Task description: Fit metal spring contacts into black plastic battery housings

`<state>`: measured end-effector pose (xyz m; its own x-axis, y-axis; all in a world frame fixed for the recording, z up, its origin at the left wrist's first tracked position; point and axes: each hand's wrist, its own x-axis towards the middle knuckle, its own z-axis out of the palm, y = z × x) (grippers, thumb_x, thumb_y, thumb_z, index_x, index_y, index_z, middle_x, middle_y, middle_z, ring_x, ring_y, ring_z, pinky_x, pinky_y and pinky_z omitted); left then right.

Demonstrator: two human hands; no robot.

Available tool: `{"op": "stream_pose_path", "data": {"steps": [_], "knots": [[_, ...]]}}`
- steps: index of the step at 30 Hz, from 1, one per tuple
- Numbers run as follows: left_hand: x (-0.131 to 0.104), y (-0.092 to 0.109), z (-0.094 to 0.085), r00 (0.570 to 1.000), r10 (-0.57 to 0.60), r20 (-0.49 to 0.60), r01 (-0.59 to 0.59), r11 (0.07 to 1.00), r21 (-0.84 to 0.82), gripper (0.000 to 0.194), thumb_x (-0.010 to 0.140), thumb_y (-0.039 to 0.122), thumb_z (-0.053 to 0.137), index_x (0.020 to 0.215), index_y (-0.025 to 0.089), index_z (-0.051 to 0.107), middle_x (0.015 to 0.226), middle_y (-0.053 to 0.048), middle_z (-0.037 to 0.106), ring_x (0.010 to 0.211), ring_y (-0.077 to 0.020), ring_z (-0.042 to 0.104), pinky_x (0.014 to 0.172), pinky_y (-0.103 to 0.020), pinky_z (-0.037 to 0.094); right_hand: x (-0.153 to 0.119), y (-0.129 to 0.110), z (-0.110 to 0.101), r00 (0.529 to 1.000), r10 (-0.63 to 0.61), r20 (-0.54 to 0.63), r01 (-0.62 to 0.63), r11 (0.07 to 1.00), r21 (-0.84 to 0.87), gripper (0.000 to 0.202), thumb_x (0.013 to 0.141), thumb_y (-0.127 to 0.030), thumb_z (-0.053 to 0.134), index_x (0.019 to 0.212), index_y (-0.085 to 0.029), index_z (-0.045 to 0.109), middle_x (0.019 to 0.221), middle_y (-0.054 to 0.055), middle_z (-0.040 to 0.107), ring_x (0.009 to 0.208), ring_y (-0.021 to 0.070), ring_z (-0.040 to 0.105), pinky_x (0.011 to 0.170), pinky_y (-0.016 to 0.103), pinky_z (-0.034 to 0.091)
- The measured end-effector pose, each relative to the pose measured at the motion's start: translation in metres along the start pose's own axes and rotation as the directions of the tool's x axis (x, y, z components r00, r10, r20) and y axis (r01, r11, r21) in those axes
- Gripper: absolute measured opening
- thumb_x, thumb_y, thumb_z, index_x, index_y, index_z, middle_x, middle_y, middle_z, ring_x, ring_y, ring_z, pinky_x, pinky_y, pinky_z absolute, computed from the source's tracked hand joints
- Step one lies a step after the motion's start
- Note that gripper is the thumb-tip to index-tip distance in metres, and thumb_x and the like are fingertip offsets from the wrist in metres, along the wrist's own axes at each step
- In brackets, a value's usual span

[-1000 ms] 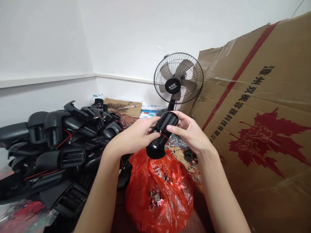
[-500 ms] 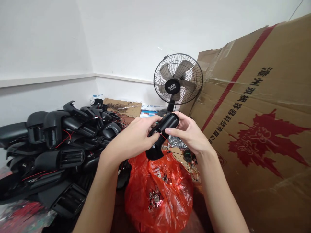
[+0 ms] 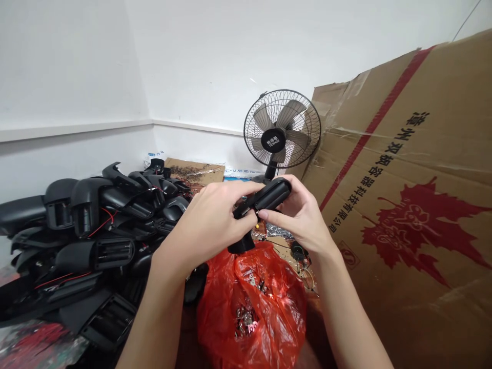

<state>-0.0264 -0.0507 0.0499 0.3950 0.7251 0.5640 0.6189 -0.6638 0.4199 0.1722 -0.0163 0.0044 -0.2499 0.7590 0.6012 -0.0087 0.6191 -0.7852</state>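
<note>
Between my two hands is a black plastic housing (image 3: 271, 196), tilted, held above a red plastic bag (image 3: 215, 318). My left hand (image 3: 215, 215) grips its left end, with thumb and fingers pressed together near the edge. My right hand (image 3: 303, 212) wraps round the right end, and its thumb presses at the housing's lower edge. The fingers hide much of the housing, and I cannot tell whether a small part is pinched there. Small shiny metal pieces (image 3: 246, 320) lie inside the open bag.
Many black plastic housings (image 3: 115, 251), some with red wires, are heaped at the left. A fan (image 3: 273, 139) stands behind my hands. A large cardboard box (image 3: 403, 205) rises on the right. Wired parts (image 3: 298, 251) lie beside the bag, and a clear bag of red wires (image 3: 42, 338) sits lower left.
The black housing has turned in my hands, its right end swinging slightly right and its face tipping to a flatter view. Both hands stay on it.
</note>
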Motion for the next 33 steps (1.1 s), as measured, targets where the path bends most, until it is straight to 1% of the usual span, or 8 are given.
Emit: {"op": "stream_pose_path", "data": {"steps": [6,10,14,18,21,25,29,33], "knots": [[-0.001,0.003,-0.002,0.999,0.044,-0.025,-0.044,0.999,-0.004,0.046,0.085,0.014,0.063,0.125,0.033,0.074,0.105,0.005,0.079,0.088,-0.0184,0.07,0.082,-0.03,0.05,-0.002,-0.004,0.001,0.998,-0.05,-0.03,0.05,0.999,-0.005,0.04,0.076,-0.028,0.089,0.105,-0.03,0.06,0.1,0.0,0.062,0.095,0.0212,0.063,0.088,0.039,0.057],[-0.002,0.003,-0.002,0.997,0.066,-0.029,-0.067,0.998,-0.013,0.044,0.086,0.014,0.064,0.124,0.033,0.074,0.105,0.005,0.078,0.086,-0.0165,0.069,0.08,-0.029,0.049,-0.003,-0.006,0.001,0.998,-0.051,-0.028,0.05,0.999,-0.02,0.04,0.076,-0.032,0.089,0.104,-0.03,0.06,0.1,0.0,0.062,0.095,0.0227,0.063,0.088,0.041,0.058],[-0.002,0.003,-0.002,0.996,0.078,-0.032,-0.078,0.997,-0.017,0.044,0.086,0.014,0.064,0.125,0.032,0.074,0.105,0.005,0.078,0.085,-0.016,0.068,0.08,-0.028,0.049,-0.003,-0.008,0.001,0.998,-0.048,-0.03,0.048,0.999,-0.008,0.041,0.076,-0.031,0.09,0.104,-0.03,0.061,0.099,0.0,0.061,0.094,0.0223,0.063,0.087,0.04,0.058],[-0.002,0.004,-0.001,0.996,0.089,-0.029,-0.09,0.996,-0.015,0.047,0.084,0.011,0.063,0.126,0.032,0.074,0.103,0.005,0.078,0.086,-0.0164,0.068,0.079,-0.028,0.048,-0.003,-0.008,-0.001,0.997,-0.069,-0.033,0.07,0.998,0.008,0.042,0.075,-0.029,0.091,0.105,-0.03,0.06,0.099,0.0,0.06,0.094,0.0206,0.061,0.087,0.037,0.057],[-0.002,0.004,0.0,0.993,0.113,-0.042,-0.114,0.993,-0.022,0.05,0.083,0.009,0.062,0.126,0.031,0.073,0.104,0.004,0.078,0.088,-0.0162,0.068,0.078,-0.027,0.047,-0.003,-0.007,-0.003,0.994,-0.101,-0.028,0.101,0.995,0.0,0.047,0.073,-0.029,0.092,0.107,-0.028,0.06,0.099,-0.001,0.059,0.092,0.0192,0.06,0.083,0.034,0.055],[-0.003,0.005,0.001,0.989,0.136,-0.053,-0.136,0.991,-0.006,0.052,0.083,0.007,0.063,0.127,0.033,0.072,0.102,0.005,0.077,0.086,-0.0148,0.067,0.077,-0.027,0.046,-0.002,-0.007,-0.002,0.99,-0.136,-0.047,0.137,0.99,0.013,0.048,0.07,-0.024,0.093,0.106,-0.026,0.06,0.098,-0.002,0.058,0.091,0.0171,0.058,0.081,0.03,0.052],[-0.004,0.007,0.0,0.989,0.138,-0.044,-0.137,0.99,0.01,0.046,0.085,0.008,0.061,0.123,0.032,0.073,0.104,0.005,0.075,0.089,-0.0146,0.066,0.08,-0.028,0.046,-0.003,-0.01,0.0,0.988,-0.132,-0.076,0.135,0.991,0.025,0.047,0.07,-0.021,0.093,0.104,-0.026,0.061,0.096,-0.002,0.058,0.089,0.0163,0.056,0.08,0.029,0.05],[-0.006,0.009,-0.001,0.989,0.139,-0.042,-0.138,0.99,0.034,0.039,0.087,0.01,0.06,0.117,0.03,0.074,0.102,0.004,0.074,0.088,-0.0146,0.065,0.081,-0.028,0.046,-0.003,-0.013,0.0,0.988,-0.137,-0.075,0.141,0.988,0.056,0.049,0.067,-0.019,0.095,0.103,-0.026,0.062,0.095,-0.003,0.057,0.087,0.0155,0.055,0.078,0.027,0.049]]}}
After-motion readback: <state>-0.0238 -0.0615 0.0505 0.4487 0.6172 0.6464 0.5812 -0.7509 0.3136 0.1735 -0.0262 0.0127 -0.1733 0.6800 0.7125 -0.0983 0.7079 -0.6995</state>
